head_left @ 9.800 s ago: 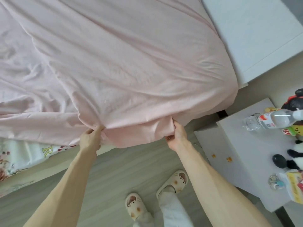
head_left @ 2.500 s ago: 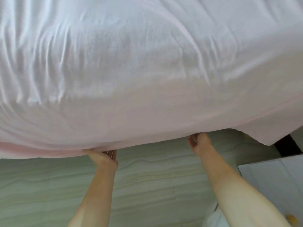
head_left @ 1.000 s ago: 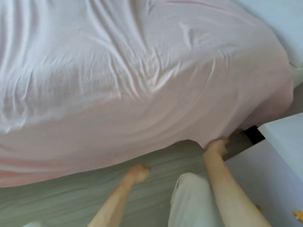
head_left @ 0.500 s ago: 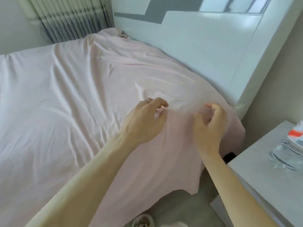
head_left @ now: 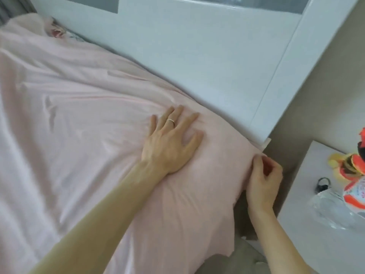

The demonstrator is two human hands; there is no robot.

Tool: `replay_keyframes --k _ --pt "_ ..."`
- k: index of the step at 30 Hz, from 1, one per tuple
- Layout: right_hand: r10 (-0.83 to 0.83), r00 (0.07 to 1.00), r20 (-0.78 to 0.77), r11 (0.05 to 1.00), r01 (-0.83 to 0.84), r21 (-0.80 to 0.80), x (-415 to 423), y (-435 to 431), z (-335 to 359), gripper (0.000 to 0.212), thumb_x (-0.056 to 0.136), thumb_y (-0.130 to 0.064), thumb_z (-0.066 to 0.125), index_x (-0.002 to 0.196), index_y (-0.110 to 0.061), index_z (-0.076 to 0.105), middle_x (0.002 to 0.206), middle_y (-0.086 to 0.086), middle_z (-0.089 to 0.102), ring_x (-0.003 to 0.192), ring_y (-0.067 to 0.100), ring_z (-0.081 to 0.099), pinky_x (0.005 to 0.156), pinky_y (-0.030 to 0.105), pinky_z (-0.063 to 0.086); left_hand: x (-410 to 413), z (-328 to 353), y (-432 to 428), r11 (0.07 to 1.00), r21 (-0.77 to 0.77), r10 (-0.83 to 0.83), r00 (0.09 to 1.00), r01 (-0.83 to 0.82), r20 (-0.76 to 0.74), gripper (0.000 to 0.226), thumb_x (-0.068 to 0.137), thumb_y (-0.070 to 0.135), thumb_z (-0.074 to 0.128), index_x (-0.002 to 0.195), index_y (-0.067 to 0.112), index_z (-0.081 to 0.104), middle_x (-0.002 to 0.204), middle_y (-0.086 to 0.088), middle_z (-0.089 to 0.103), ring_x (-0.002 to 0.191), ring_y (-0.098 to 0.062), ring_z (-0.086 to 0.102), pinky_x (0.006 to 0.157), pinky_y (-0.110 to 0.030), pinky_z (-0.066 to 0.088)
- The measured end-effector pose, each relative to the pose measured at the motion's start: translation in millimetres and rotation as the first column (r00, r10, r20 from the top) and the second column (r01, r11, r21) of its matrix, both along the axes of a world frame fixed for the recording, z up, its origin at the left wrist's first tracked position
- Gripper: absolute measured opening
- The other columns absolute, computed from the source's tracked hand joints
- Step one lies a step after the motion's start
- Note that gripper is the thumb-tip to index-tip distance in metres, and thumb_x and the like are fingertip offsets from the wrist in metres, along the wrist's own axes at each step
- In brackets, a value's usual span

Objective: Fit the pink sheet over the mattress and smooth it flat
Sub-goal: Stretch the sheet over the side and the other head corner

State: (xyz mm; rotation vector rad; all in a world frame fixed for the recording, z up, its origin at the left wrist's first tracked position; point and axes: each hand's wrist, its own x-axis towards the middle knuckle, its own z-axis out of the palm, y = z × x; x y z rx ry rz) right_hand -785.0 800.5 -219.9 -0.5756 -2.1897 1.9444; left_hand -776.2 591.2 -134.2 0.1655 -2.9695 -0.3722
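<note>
sheet (head_left: 79, 115): pink, spread over the mattress and hiding it; creased; loose hem hangs down the near side at the corner.
left hand (head_left: 169, 141): flat, palm down, fingers straight and spread, pressing the sheet near the corner; grips nothing. Ring (head_left: 170, 121) on one finger.
right hand (head_left: 262, 175): fingers curled, pinching the sheet edge at the corner, just beside the headboard (head_left: 197, 56) end.
nightstand (head_left: 316, 224): white, right of the corner; clear bottle (head_left: 335, 206) lying on it.
</note>
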Motion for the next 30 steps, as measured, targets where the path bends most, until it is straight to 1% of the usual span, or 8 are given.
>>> replay_keyframes --k 4,8,12,17,20,23,26,30 --pt "0.211 0.956 0.203 0.96 -0.242 0.143 12.9 7.1 33.9 0.027 0.1 -0.051 0.041 0.122 -0.038 0.05 0.102 -0.033 0.052 0.091 -0.017 0.051 0.075 0.013 0.037 -18.2 14.8 -8.4 0.989 -0.111 -0.116 0.985 0.102 -0.126 0.04 0.089 0.057 0.051 0.124 0.039 0.061 0.133 0.002 0.056 0.124 -0.024 0.049 0.11 -0.045 0.031" --pt "0.224 0.888 0.401 0.907 -0.341 0.248 27.7 5.7 66.3 0.029 0.098 -0.049 0.049 0.111 -0.027 0.061 0.1 -0.014 0.065 0.091 0.007 0.061 0.081 0.031 0.047 -57.5 30.4 2.0 0.91 -0.136 -0.405 0.909 0.391 -0.096 0.023 0.083 0.047 0.062 0.1 0.035 0.072 0.109 0.002 0.066 0.099 -0.025 0.06 0.091 -0.038 0.046" --pt "0.189 0.877 0.441 0.828 -0.384 0.408 21.7 4.8 77.9 0.021 0.101 -0.034 0.048 0.09 -0.02 0.061 0.079 -0.009 0.064 0.075 0.015 0.061 0.066 0.029 0.041 -81.6 39.3 24.5 0.76 -0.265 -0.603 0.796 0.594 0.056 0.009 0.073 0.018 0.075 0.068 0.023 0.069 0.074 0.004 0.065 0.076 -0.023 0.061 0.067 -0.033 0.05" --pt "0.154 0.884 0.442 0.678 -0.42 0.604 4.6 11.4 93.6 0.017 0.101 -0.02 0.042 0.106 -0.014 0.058 0.1 0.002 0.056 0.081 0.023 0.055 0.073 0.035 0.044 -98.4 48.1 42.8 0.569 -0.505 -0.722 0.688 0.649 0.07 0.024 0.077 -0.003 0.044 0.068 0.013 0.059 0.068 -0.004 0.058 0.062 -0.025 0.054 0.053 -0.03 0.035" --pt "0.097 0.9 0.426 0.711 -0.362 0.602 -7.6 13.7 96.3 0.018 0.1 -0.014 0.041 0.112 -0.013 0.055 0.105 0.002 0.051 0.082 0.021 0.051 0.073 0.034 0.043 -99.3 39.7 31.5 0.588 -0.416 -0.743 0.666 0.694 0.061 0.014 0.086 0.014 0.057 0.073 0.013 0.063 0.078 -0.006 0.063 0.075 -0.028 0.061 0.058 -0.033 0.043" --pt "0.042 0.887 0.461 0.763 -0.326 0.558 -18.0 5.4 88.7 0.014 0.101 -0.019 0.041 0.104 -0.013 0.054 0.102 0.002 0.053 0.082 0.019 0.051 0.073 0.032 0.04 -92.5 37.8 18.7 0.65 -0.283 -0.717 0.693 0.705 0.077 0.026 0.086 0.038 0.057 0.086 0.014 0.066 0.096 -0.008 0.067 0.086 -0.027 0.06 0.067 -0.035 0.047" --pt "0.109 0.846 0.522 0.806 -0.382 0.452 -19.9 5.0 83.3 0.019 0.101 -0.026 0.042 0.101 -0.014 0.057 0.097 0.003 0.061 0.085 0.022 0.058 0.07 0.03 0.04 -94.4 39.8 21.2 0.645 -0.306 -0.705 0.699 0.701 0.115 0.004 0.076 0.015 0.064 0.073 0.017 0.066 0.082 -0.002 0.066 0.073 -0.024 0.059 0.061 -0.032 0.043" --pt "0.213 0.682 0.7 0.71 -0.6 0.368 -16.9 21.2 95.1 0.014 0.099 -0.028 0.044 0.099 -0.024 0.057 0.093 -0.002 0.063 0.085 0.023 0.06 0.072 0.035 0.049 -102.3 46.7 31.9 0.59 -0.413 -0.752 0.658 0.694 0.031 0.025 0.065 -0.007 0.045 0.061 0.016 0.054 0.059 -0.002 0.052 0.055 -0.024 0.049 0.052 -0.029 0.033"
